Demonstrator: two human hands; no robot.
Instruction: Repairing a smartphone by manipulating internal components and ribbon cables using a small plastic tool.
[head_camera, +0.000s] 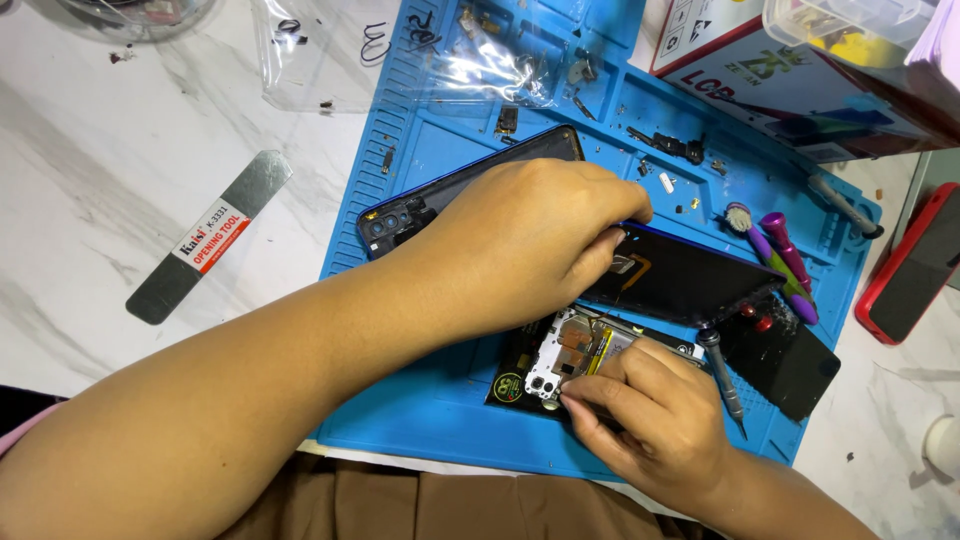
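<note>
Glossy black glass phone back, matt blue rubbery mat, brushed metal opening tool, polished marble tabletop.

A phone repair bench, probably in a small workshop: a blue silicone repair mat with parts trays covers a marble-patterned table, with a metal opening tool, precision screwdrivers and an opened smartphone.

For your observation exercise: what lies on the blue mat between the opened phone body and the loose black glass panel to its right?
In the head view, a grey-handled screwdriver lies between the phone body and the black panel, on the blue mat.
</note>
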